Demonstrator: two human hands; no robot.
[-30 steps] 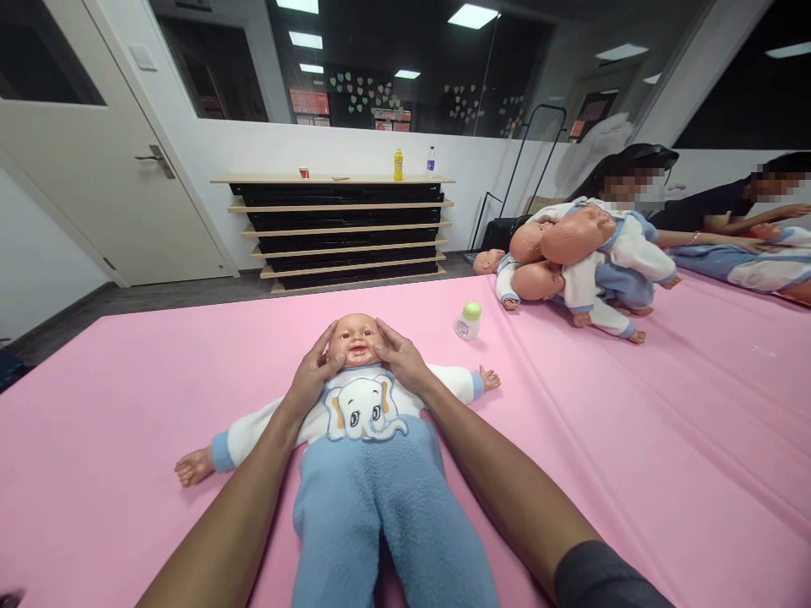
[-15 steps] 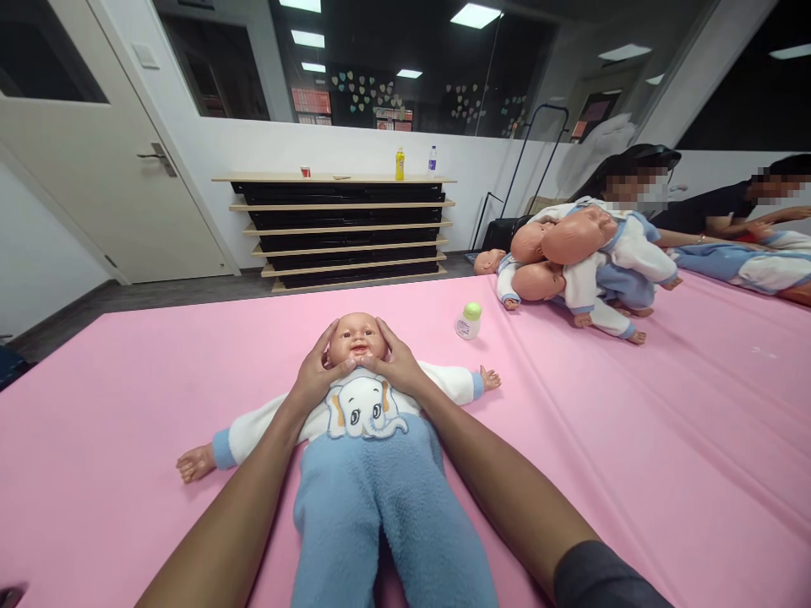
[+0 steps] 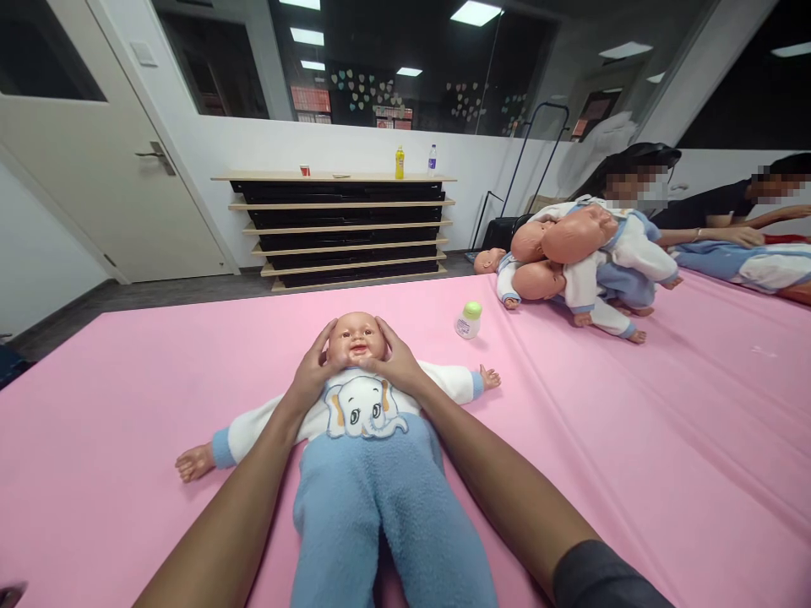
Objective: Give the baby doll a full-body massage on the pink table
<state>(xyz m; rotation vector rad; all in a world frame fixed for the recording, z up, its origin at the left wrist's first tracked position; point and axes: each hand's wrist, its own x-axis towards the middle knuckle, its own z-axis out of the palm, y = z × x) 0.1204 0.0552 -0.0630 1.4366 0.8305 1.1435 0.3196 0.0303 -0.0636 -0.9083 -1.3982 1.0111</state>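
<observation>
A baby doll (image 3: pixel 364 439) in a blue fleece suit lies face up on the pink mat (image 3: pixel 634 439), its long axis running away from the camera, legs nearest and head far. The left hand (image 3: pixel 310 376) and right hand (image 3: pixel 399 365) cup the head from both sides, fingers curved against it. Beyond stands a green-capped bottle (image 3: pixel 468 321), then a pile of dolls (image 3: pixel 576 262).

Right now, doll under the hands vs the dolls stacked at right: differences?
The near doll lies alone, flat, face up; the piled dolls lie stacked on their sides. Left hand and right hand cup its head; nobody touches the pile. Both wear white-and-blue suits on the pink mat.
</observation>
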